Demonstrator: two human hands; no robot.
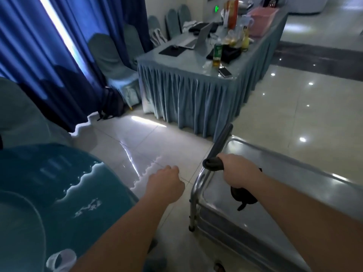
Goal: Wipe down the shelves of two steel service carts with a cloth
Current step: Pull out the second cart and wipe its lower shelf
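Right hand: we are gripping the cart handle (216, 154) with our right hand (238, 170), fingers curled round the bar with the dark cloth (242, 196) bunched under the palm; one end is wrapping the bar just past our knuckles, the other is hanging below the wrist onto the shelf.
Left hand: our left hand (167, 180) is hovering in the air beside the handle, fingers loosely curled and holding nothing (it is touching neither cart nor cloth).
Steel service cart: the top shelf (275, 173) is lying directly under and beyond our right hand, its raised rim running away to the right; a lower tier is showing beneath our right forearm.
Second cart: we are not seeing one from here.
Step in hand: we are judging that we are positioning the cart by its handle before wiping, or about to free the cloth from the bar.
Doing it well: we are advising that the left hand take the handle to steady the cart (the tiled floor (294, 114) is looking glossy, so the wheels may roll), while the right opens the cloth flat and works in overlapping strokes from the far rim back toward us.
Corners: we are suggesting a fingertip through the cloth along the rim's inner edge, where grime tends to gather.
Nearby: a skirted table (186, 91) is standing well ahead of both hands, and a covered chair (59, 193) is sitting just left of our left forearm.
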